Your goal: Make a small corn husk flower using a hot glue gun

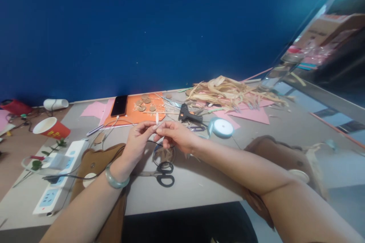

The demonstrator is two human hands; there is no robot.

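Note:
Above the middle of the table my left hand (139, 138) and my right hand (178, 135) meet fingertip to fingertip, both closed in a pinch. A narrow white strip (157, 118) sticks up from between their fingertips; which hand grips it more firmly is hard to see. Below them, partly hidden, lies a round hoop-like item (164, 155). Black-handled scissors (165, 179) rest nearer to me. Just beyond my right hand are a black glue gun (186, 114) and a spool of pale blue ribbon (222, 127).
Dry straw-coloured strips (228, 93) are heaped on pink paper (253, 115). Orange paper (129, 111) bears a phone (120, 105) and small round discs (146, 100). At left stand a red paper cup (55, 129) and a white power strip (61, 182) with cables. A blue wall (159, 34) rises behind.

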